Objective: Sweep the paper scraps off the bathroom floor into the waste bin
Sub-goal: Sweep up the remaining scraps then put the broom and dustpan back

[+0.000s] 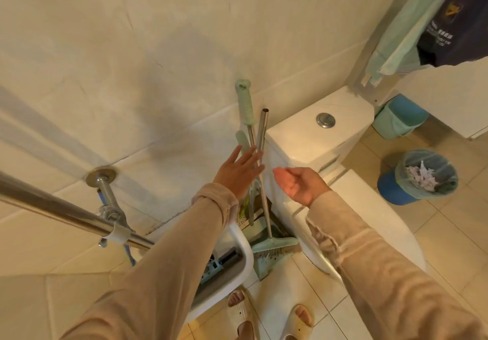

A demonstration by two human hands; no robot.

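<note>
Two feet in pale slippers (298, 318) on floor tiles, nearest. Just beyond, teal broom (274, 243) and dustpan (265, 264) stand upright in the gap between a white rim (245, 255) on the left and the toilet (317, 139) on the right, their handles leaning on the wall. Left hand (237, 173) open, fingers straight and spread, reaching at the handles; contact unclear. Right hand (298, 184) beside it, palm up, loosely cupped, holding nothing. Steel rail (52, 207) on the left. Blue waste bin (390, 189) with bag liner on the floor right of the toilet, paper scraps (422, 176) inside. Small teal bin (396, 120) farther back by the wall.
</note>
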